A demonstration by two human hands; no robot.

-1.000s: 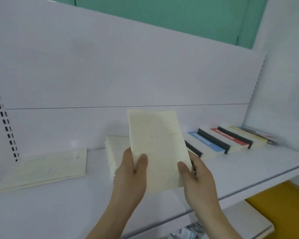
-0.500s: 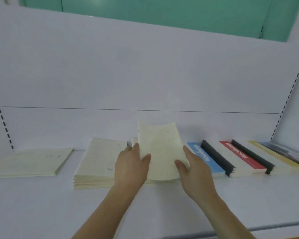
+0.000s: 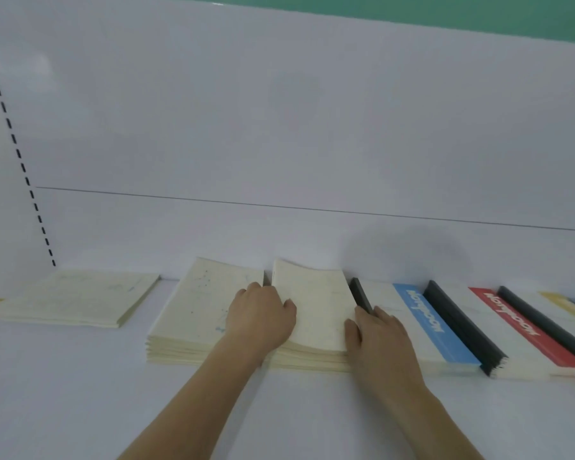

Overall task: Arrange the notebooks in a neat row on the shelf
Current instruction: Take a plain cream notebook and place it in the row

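Note:
A cream notebook (image 3: 316, 307) lies on a low cream stack on the white shelf (image 3: 80, 393), its far edge still slightly raised. My left hand (image 3: 259, 313) holds its left edge with the thumb on top. My right hand (image 3: 382, 340) holds its right edge, thumb on the cover. Another cream stack (image 3: 200, 310) sits directly to the left. To the right runs an overlapping row: a blue-banded notebook (image 3: 429, 323), a red-banded notebook (image 3: 518, 327) and a yellow one (image 3: 565, 303), with black spines between them.
A thin cream pile (image 3: 77, 300) lies apart at the far left of the shelf. The white back panel (image 3: 279, 127) rises right behind the notebooks. A slotted upright (image 3: 14, 141) runs down the left side.
The cream notebook was held upright in front of me, then lowered flat onto the stack beside the blue-banded notebook. Both hands went forward and down with it.

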